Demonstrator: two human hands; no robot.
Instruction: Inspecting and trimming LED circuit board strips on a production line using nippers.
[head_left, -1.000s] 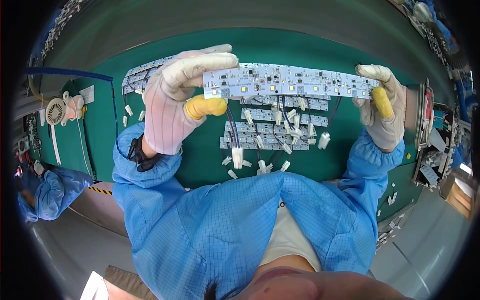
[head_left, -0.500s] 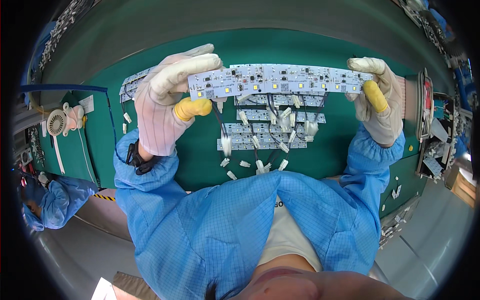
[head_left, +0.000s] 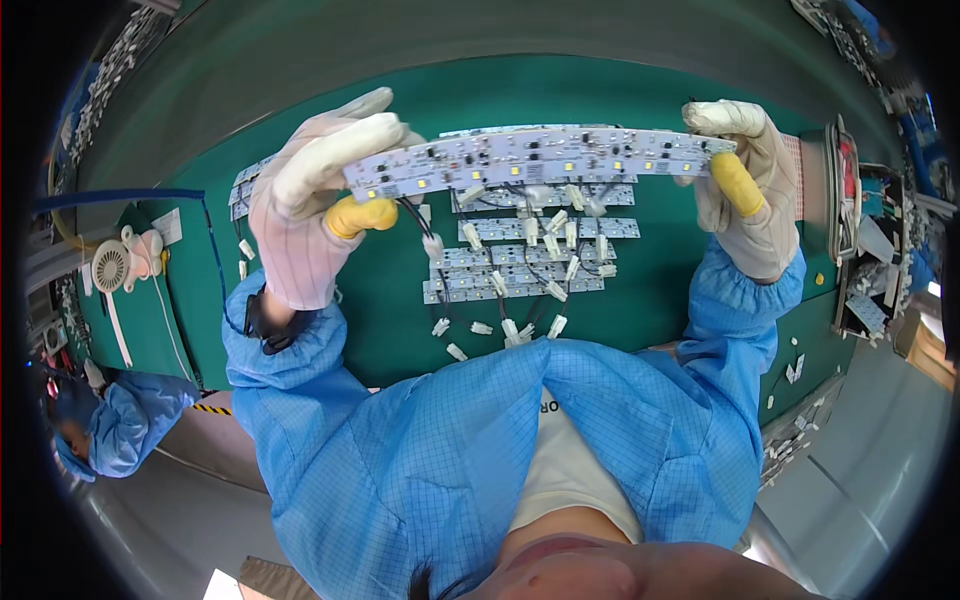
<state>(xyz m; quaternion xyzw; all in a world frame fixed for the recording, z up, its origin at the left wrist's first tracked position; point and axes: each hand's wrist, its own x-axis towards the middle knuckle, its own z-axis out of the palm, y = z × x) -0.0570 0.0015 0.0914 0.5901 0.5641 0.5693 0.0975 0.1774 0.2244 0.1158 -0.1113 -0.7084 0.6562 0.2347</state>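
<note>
A long white LED circuit board (head_left: 540, 160) is held up lengthwise between my two gloved hands, its yellow LEDs and dark components facing me. My left hand (head_left: 335, 185) pinches its left end, with a yellow cover on the thumb. At the right end, my right hand (head_left: 735, 175) grips it the same way, also with a yellow-covered thumb. Dark wires with a white connector (head_left: 432, 248) hang from the left part of the board. Below and behind it, several more LED boards (head_left: 515, 290) lie in rows on the green mat, with wires and white connectors across them.
More boards (head_left: 243, 190) lie beyond my left wrist. A small white fan (head_left: 112, 266) stands at the left, near a blue cord (head_left: 130, 195). At the right is a bin (head_left: 868, 320) of parts. Another person in a blue sleeve (head_left: 135, 420) is at the lower left.
Both hands and the held board have shifted a little to the left, and the board's left end has tipped slightly lower. My grip at both ends is unchanged.
</note>
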